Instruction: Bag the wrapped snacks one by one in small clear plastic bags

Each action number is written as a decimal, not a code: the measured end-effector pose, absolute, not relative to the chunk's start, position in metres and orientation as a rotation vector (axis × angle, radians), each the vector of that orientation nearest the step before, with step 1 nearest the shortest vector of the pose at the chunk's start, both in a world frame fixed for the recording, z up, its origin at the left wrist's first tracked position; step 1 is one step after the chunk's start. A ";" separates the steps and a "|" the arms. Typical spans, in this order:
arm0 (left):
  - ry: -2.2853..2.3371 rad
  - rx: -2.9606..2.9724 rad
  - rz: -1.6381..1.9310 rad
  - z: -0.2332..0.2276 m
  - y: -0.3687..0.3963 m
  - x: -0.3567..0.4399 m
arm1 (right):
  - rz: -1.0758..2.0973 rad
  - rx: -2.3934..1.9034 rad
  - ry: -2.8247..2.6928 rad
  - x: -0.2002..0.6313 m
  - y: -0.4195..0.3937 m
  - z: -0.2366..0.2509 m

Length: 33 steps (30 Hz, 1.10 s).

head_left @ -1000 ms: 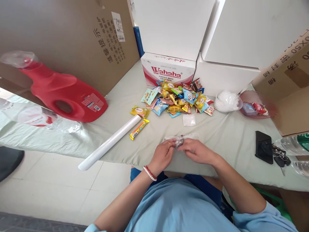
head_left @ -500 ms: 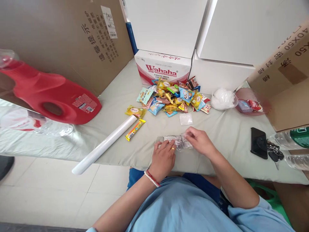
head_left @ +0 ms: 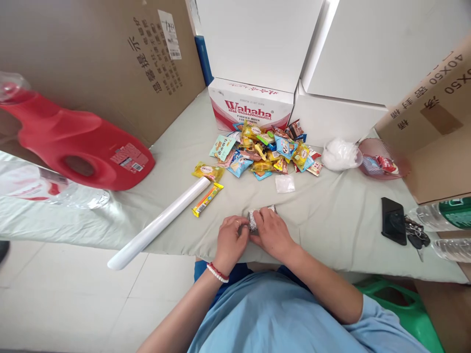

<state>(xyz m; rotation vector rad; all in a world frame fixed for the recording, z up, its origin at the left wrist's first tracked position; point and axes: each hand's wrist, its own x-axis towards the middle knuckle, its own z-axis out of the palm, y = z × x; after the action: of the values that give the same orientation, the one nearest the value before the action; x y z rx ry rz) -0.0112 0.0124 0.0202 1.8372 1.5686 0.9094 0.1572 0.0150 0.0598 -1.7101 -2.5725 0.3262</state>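
Now both hands meet low in the centre of the frame, at the near edge of the table (head_left: pixel 331 215). Half a second back the right hand was stretched out to the right, pulling the clear bag flat; since then it has swung in against the left. The left hand (head_left: pixel 230 238) and right hand (head_left: pixel 272 233) close their fingers over the bag (head_left: pixel 253 218), which has gone from a long strip to a small bunched bundle with something dark and silvery inside. Only a sliver of it peeks out between the thumbs, so the grip itself is mostly hidden. That reads like folding or rolling the bag shut around its contents.

Above, the snack pile (head_left: pixel 265 149) sits untouched in front of the Wahaha box (head_left: pixel 250 105), one small clear packet (head_left: pixel 284 183) lying just below it. Left of the hands lie a white roll (head_left: pixel 158 223) and a yellow bar (head_left: pixel 208 199); the red jug (head_left: pixel 81 142) fills the upper left. A phone (head_left: pixel 392 220) rests at the right.
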 end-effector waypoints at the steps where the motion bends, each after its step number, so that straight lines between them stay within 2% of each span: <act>1: 1.547 1.863 0.905 0.018 0.014 -0.007 | 0.300 -1.754 -2.565 0.155 0.016 0.060; 10: 1.724 2.351 1.050 -0.006 0.017 -0.036 | 0.209 -1.967 -2.481 0.162 0.034 0.066; 13: 1.754 2.466 1.021 -0.012 0.016 -0.041 | 0.200 -1.903 -2.473 0.176 0.023 0.067; 16: 1.788 2.519 0.984 -0.013 0.015 -0.037 | 0.359 -1.739 -2.309 0.208 0.016 0.070; 22: 1.776 2.614 0.955 -0.011 0.016 -0.033 | 0.856 -1.541 -1.345 0.356 0.038 0.082; 24: 1.753 2.638 0.950 -0.011 0.017 -0.033 | 0.790 -1.492 -1.049 0.428 0.058 0.097; 28: 1.753 2.660 0.932 -0.011 0.018 -0.033 | 0.441 -1.627 -0.704 0.563 0.116 0.136; 30: 1.755 2.676 0.927 -0.010 0.018 -0.032 | 0.388 -1.706 -0.668 0.605 0.147 0.147; 33: 1.767 2.692 0.915 -0.010 0.018 -0.032 | 0.360 -1.945 -0.788 0.626 0.184 0.141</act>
<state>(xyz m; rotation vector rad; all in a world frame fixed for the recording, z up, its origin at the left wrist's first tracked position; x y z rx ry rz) -0.0322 0.0183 -0.0102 2.6915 1.7674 0.9152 0.6256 0.1838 0.1409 -1.9451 -0.7878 0.3603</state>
